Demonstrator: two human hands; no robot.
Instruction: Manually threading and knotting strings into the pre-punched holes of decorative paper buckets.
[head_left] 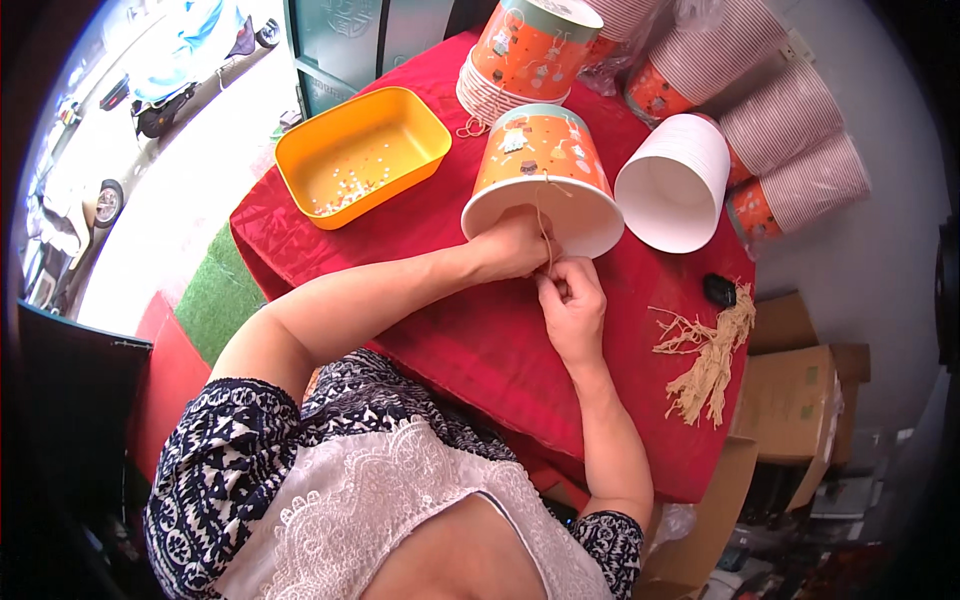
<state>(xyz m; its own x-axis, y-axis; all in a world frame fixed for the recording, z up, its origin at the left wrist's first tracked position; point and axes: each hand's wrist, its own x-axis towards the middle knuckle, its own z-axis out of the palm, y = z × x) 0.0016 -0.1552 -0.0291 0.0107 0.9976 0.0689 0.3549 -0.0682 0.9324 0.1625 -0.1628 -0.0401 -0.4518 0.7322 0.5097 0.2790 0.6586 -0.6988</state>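
An orange paper bucket (pixel 545 150) with cartoon prints and a green base lies tipped on the red-covered table, its white mouth facing me. A thin tan string (pixel 541 215) runs from its rim down to my hands. My left hand (pixel 515 245) is closed at the bucket's mouth, fingertips pinched on the string. Just below and to the right, my right hand (pixel 574 305) pinches the string too, thumb against curled index finger. The two hands' fingertips nearly meet. What the inner fingers do is partly hidden.
A yellow tub (pixel 400 165) with small pale bits stands at the left. Stacked orange buckets (pixel 520 55) rise behind; a white bucket (pixel 670 190) lies right. Wrapped bucket stacks (pixel 790 120) lean by the wall. A tan string bundle (pixel 712 365) and black item (pixel 718 290) lie right.
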